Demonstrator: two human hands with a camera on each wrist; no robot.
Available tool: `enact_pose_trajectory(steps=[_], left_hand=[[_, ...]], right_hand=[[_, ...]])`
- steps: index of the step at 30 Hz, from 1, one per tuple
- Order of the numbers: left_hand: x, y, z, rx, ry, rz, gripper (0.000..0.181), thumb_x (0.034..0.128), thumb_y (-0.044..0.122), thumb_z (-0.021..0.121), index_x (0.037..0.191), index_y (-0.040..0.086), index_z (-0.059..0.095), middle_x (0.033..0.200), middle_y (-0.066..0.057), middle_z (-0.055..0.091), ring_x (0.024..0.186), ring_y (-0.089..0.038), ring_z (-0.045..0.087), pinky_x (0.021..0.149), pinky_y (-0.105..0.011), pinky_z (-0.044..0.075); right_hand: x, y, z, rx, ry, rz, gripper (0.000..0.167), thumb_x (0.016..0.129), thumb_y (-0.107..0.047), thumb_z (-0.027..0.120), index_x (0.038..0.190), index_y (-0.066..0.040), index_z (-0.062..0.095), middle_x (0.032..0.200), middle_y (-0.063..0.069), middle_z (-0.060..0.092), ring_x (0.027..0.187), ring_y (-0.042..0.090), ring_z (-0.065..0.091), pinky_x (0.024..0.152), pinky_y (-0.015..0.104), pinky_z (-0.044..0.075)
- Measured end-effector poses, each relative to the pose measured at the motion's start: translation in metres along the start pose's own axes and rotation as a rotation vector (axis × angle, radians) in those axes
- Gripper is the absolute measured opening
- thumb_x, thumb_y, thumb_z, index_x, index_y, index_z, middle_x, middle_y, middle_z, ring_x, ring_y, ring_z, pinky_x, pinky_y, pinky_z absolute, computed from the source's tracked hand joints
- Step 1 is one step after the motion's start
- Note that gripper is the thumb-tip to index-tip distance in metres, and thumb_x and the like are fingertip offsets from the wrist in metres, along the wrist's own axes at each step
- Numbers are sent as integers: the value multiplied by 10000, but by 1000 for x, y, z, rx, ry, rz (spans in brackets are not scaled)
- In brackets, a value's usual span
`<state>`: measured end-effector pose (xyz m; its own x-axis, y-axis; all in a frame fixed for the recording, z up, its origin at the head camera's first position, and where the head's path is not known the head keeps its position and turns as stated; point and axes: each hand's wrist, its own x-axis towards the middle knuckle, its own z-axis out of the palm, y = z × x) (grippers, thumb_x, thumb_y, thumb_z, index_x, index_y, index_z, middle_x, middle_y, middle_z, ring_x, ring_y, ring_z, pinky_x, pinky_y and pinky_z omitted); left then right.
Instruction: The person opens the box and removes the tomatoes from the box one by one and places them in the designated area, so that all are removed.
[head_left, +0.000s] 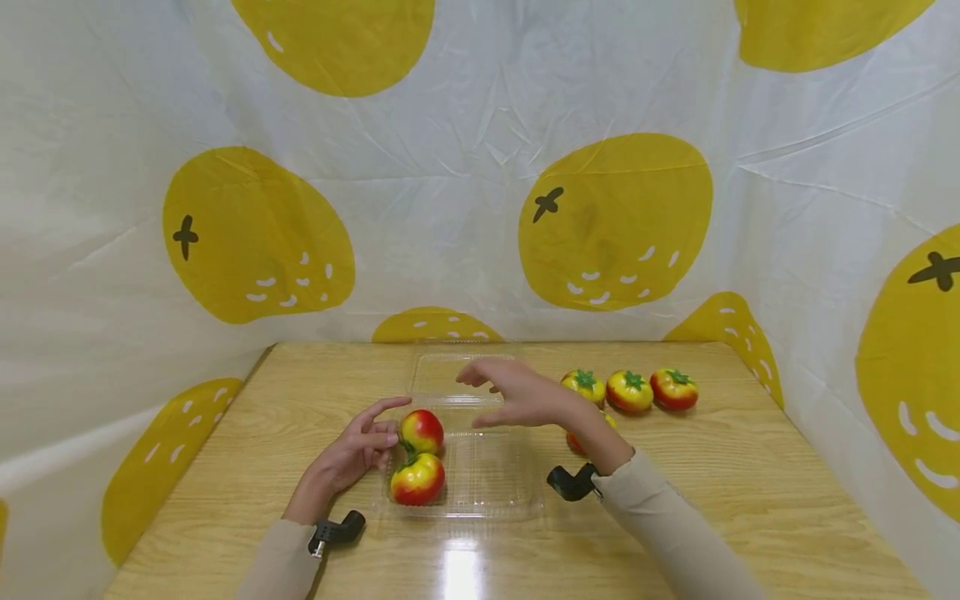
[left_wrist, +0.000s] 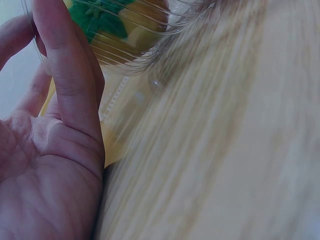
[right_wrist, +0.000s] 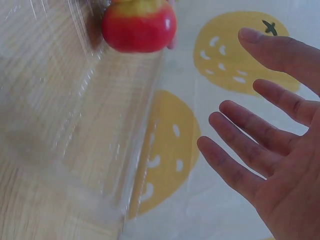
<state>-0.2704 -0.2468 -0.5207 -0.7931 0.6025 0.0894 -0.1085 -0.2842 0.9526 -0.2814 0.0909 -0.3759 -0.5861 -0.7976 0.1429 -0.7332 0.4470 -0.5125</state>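
A clear plastic clamshell box (head_left: 487, 475) lies on the table with its lid (head_left: 442, 367) folded back, away from me. Two red-and-yellow toy tomatoes (head_left: 417, 479) sit at its left end, one behind the other. My left hand (head_left: 351, 450) holds the box's left rim, thumb by the tomatoes; in the left wrist view the clear edge passes between the fingers (left_wrist: 70, 75). Above the box's back right part, my right hand (head_left: 521, 393) hovers with nothing in it, its fingers spread apart in the right wrist view. A tomato (right_wrist: 140, 27) shows beyond it there.
Three more toy tomatoes (head_left: 630, 392) with green leafy tops stand in a row at the back right. Another tomato (head_left: 576, 442) is partly hidden behind my right wrist. A white cloth (head_left: 450, 225) printed with yellow fruit surrounds the wooden table (head_left: 712, 500).
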Motion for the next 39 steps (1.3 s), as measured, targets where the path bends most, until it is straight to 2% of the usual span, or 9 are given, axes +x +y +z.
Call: enact_pose_trajectory(steps=[4, 8, 15, 20, 27, 33, 39], left_hand=[[0, 0, -1, 1, -8, 4, 600, 1030, -42, 474, 1588, 138, 342, 888, 58, 646, 639, -59, 656, 620, -201, 594], [-1, 0, -1, 2, 0, -1, 595, 1031, -37, 474, 1583, 148, 352, 888, 54, 651, 636, -64, 653, 617, -205, 595], [0, 0, 0, 6, 21, -14, 589, 1029, -33, 477, 1575, 150, 354, 876, 45, 655, 615, -66, 651, 612, -215, 601], [-1, 1, 0, 8, 39, -31, 572, 1025, -35, 485, 1543, 188, 392, 854, 57, 651, 599, -61, 650, 601, -206, 593], [-1, 1, 0, 6, 39, -36, 564, 1028, -33, 473, 1532, 213, 414, 877, 38, 666, 597, -67, 642, 609, -224, 598], [0, 1, 1, 5, 21, -26, 567, 1026, -23, 490, 1539, 206, 416, 892, 41, 666, 607, -66, 642, 611, -210, 589], [-1, 1, 2, 20, 54, -38, 566, 1016, -10, 516, 1532, 196, 406, 857, 57, 651, 597, -64, 632, 603, -197, 583]], right_hand=[[13, -8, 8, -10, -38, 6, 559, 886, -209, 814, 1364, -62, 564, 1356, 113, 640, 1269, 311, 626, 1055, 485, 545], [25, -16, 16, -52, -73, 16, 563, 888, -249, 820, 1367, -90, 571, 1359, 79, 646, 1273, 269, 625, 1097, 441, 517], [43, -25, 30, -96, -130, -17, 523, 897, -181, 801, 1362, -70, 590, 1381, 117, 641, 1274, 282, 619, 1097, 424, 514], [53, -28, 39, -145, -163, 10, 492, 911, -173, 777, 1372, -99, 624, 1399, 72, 629, 1265, 245, 611, 1093, 369, 512], [64, -27, 50, -179, -180, 26, 491, 902, -96, 755, 1378, -126, 641, 1396, 37, 639, 1272, 207, 610, 1097, 332, 501], [68, -21, 60, -172, -184, 54, 475, 893, -87, 767, 1350, -170, 665, 1366, 25, 643, 1217, 183, 618, 1083, 306, 505], [68, -16, 64, -175, -166, 49, 477, 867, -57, 779, 1314, -191, 683, 1319, 9, 652, 1162, 156, 605, 1062, 299, 511]])
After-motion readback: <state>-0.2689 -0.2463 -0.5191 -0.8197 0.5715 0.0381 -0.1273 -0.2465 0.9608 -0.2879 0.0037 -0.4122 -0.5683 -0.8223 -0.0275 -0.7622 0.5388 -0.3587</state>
